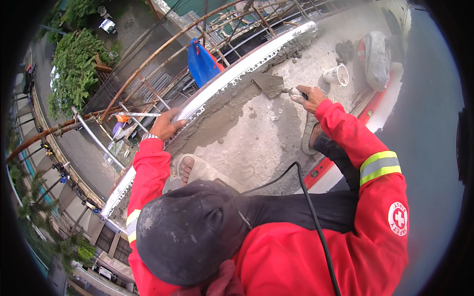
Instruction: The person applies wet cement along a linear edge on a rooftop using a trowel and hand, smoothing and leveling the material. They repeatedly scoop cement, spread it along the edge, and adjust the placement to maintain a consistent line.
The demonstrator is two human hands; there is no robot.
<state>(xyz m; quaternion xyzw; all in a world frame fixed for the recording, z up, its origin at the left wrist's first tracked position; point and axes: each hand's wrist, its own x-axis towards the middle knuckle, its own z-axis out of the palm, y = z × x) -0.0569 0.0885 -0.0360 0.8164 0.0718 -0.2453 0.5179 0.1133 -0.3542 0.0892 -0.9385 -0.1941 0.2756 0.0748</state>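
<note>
My left hand (167, 123) grips a long white strip with a perforated edge (224, 76) along the ledge's outer edge. My right hand (308, 98) holds the handle of a steel trowel (268, 85), whose blade is coated in grey mortar and lies against a band of wet mortar (212, 121) beside the strip. A white cup (336, 75) and a dark lump of mortar (344, 51) are just beyond my right hand. My sandaled feet (190, 170) rest on the rough, grey-stained concrete ledge (256, 148).
Rusty scaffold pipes (148, 64) and a blue tarp (201, 64) border the drop to a street (86, 158) with trees (71, 74). To the right lie a plastic bag (376, 61) and a red spirit level (316, 172). A black cable (308, 202) runs across the ledge near my body.
</note>
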